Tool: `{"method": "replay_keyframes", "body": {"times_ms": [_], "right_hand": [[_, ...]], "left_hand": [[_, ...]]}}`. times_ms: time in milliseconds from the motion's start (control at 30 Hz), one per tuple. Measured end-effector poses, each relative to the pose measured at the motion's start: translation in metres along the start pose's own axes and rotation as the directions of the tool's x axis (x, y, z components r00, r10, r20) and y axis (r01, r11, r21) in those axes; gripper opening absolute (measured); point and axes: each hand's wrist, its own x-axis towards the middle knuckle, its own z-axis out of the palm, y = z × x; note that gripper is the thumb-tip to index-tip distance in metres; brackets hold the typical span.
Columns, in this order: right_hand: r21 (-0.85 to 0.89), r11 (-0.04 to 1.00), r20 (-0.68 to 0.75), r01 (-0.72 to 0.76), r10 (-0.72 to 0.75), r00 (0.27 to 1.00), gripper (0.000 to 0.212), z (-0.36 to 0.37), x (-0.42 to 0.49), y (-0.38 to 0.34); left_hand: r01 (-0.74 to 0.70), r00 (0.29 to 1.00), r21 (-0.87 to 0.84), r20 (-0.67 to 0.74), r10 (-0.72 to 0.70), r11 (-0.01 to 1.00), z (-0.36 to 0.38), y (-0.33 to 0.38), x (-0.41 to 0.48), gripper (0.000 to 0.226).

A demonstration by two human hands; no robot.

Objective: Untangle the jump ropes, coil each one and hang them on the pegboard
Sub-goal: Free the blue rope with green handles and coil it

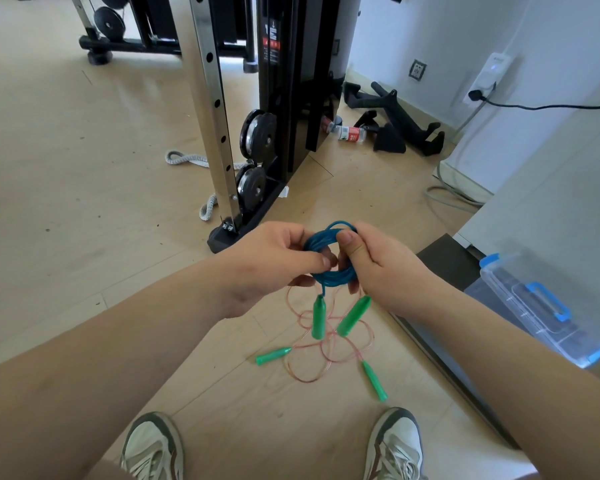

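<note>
While the left hand (267, 261) and right hand (385, 268) pinch the coiled blue jump rope (329, 277), a pink green-handled rope (274, 355) sprawls below. A black cable machine (281, 81) stands ahead.

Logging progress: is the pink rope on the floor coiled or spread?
Spread. The pink rope lies in loose loops on the floor, its green handles apart.
</note>
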Motion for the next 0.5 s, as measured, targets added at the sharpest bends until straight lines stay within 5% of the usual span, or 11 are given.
{"method": "replay_keyframes", "body": {"times_ms": [67, 233, 500], "right_hand": [[-0.007, 1.0, -0.006, -0.013, 0.013, 1.0, 0.038, 0.0, 0.002, 0.002], [0.039, 0.996, 0.036, -0.079, 0.077, 0.996, 0.037, -0.001, 0.003, 0.006], [0.467, 0.864, 0.186, -0.187, 0.111, 0.976, 0.045, -0.004, -0.001, 0.02]], "left_hand": [[-0.02, 0.998, -0.062, -0.055, 0.017, 0.998, 0.002, 0.002, 0.0, 0.011], [-0.117, 0.989, 0.092, -0.084, 0.125, 0.989, 0.0, 0.005, -0.001, 0.034], [-0.235, 0.947, 0.192, -0.174, 0.269, 0.953, -0.006, 0.002, 0.002, 0.027]]}}
